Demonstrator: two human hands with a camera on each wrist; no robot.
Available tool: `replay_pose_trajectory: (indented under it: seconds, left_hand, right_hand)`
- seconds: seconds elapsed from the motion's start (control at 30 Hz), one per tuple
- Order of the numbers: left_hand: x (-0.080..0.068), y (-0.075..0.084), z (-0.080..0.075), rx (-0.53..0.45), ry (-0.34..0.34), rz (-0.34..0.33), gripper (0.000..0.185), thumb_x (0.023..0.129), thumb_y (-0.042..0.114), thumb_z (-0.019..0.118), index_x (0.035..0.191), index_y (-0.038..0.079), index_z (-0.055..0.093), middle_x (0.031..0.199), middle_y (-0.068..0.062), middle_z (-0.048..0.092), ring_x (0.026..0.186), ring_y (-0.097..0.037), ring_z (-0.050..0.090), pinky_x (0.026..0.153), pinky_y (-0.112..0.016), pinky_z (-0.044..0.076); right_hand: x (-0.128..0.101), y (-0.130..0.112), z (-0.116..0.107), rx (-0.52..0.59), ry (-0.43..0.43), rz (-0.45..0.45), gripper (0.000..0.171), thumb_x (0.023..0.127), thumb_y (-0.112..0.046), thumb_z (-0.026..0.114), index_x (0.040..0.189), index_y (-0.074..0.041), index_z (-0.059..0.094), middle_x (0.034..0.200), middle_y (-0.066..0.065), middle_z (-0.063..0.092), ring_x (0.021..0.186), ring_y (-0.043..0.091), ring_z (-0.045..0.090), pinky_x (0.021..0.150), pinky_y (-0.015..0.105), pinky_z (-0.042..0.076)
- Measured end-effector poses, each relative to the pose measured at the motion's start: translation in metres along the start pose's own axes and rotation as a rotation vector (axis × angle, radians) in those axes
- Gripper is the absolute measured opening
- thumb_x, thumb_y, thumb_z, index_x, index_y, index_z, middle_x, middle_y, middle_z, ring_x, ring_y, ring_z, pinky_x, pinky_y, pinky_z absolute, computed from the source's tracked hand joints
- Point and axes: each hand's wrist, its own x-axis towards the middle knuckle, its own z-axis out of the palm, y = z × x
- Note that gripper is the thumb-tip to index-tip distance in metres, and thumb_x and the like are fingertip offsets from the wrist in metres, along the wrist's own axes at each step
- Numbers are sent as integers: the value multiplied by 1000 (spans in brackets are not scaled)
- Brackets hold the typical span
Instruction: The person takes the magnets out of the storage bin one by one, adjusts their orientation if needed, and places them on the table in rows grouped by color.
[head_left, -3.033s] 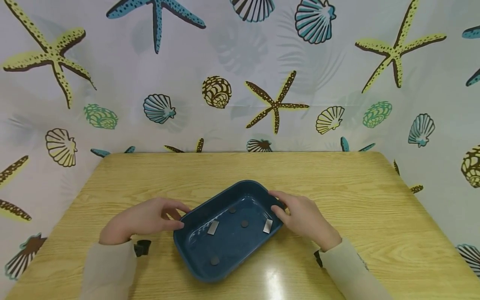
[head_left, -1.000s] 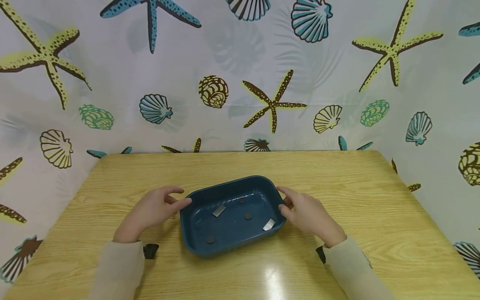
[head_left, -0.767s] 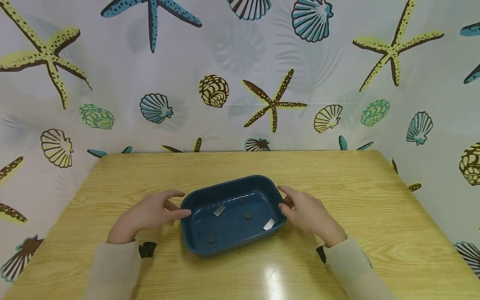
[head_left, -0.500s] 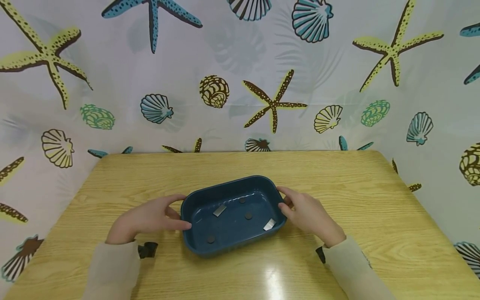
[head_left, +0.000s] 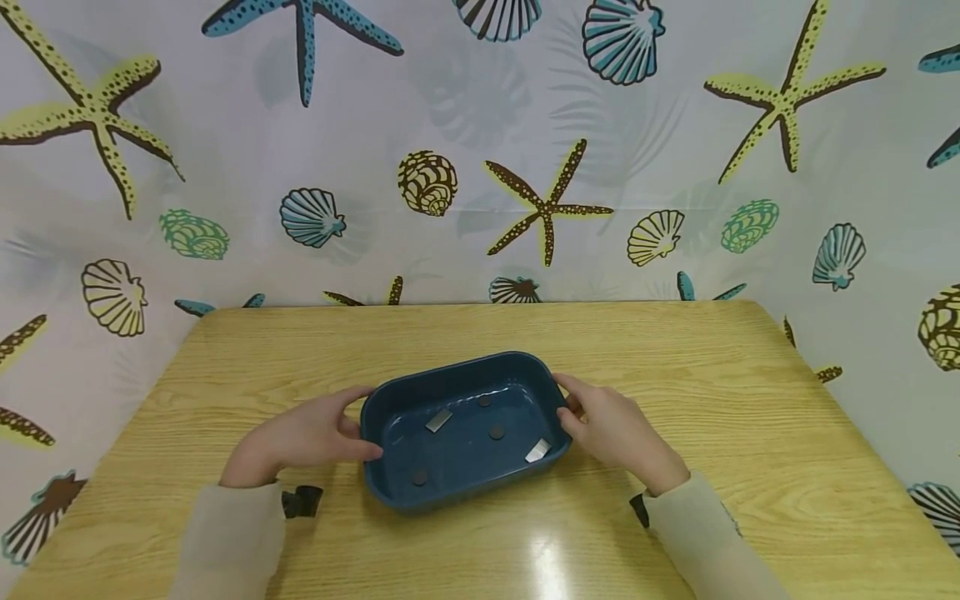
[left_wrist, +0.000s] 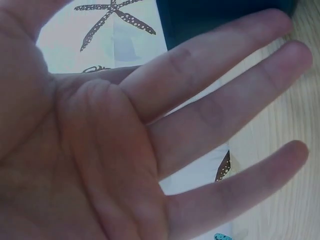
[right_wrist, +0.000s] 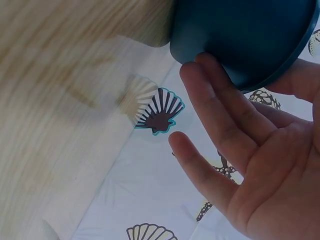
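Note:
A dark blue oblong tray [head_left: 450, 492] with rounded corners lies slightly askew on the wooden table. Inside are two small silver rectangular plates, one left of the middle [head_left: 438, 421] and one by the right end [head_left: 537, 451], plus three dark grey discs [head_left: 497, 432]. My left hand [head_left: 311, 433] holds the tray's left end, thumb over the rim; its lower fingers [left_wrist: 215, 110] look fairly straight in the left wrist view. At the right end my right hand [head_left: 611, 429] pinches the rim, thumb inside and fingers [right_wrist: 220, 110] against the outer wall.
The light wooden table [head_left: 712, 400] stretches around the tray on all sides. Behind it and at both sides hangs a white cloth [head_left: 480, 100] printed with starfish and shells. Beige sleeves [head_left: 232, 533] cover both forearms, with a dark strap piece [head_left: 302, 502] at the left wrist.
The tray has turned clockwise, its left end moving away from me, so it lies straighter. My left hand loosened at the rim, shifted nearer and took hold again; my right hand stayed on.

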Motion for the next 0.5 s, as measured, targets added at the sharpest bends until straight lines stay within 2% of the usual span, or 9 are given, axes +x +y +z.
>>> replay_pose_trajectory:
  seconds: [0.23, 0.5]
  left_hand:
    - [0, 0, -2, 50, 42, 26, 95, 96, 26, 74, 163, -3, 13, 120, -16, 77, 115, -27, 72, 100, -51, 54]
    - [3, -9, -6, 21, 85, 55, 92, 98, 28, 73, 165, 3, 15, 139, -29, 63, 128, -40, 65, 103, -57, 52]
  right_hand:
    - [-1, -2, 0, -8, -11, -24, 55, 101, -15, 62, 154, -5, 47, 101, 6, 75, 59, 8, 52, 56, 24, 41]
    - [-2, -5, 0, -10, -10, -34, 57, 101, -15, 63, 153, -1, 47, 101, 6, 75, 63, 7, 54, 58, 24, 43]
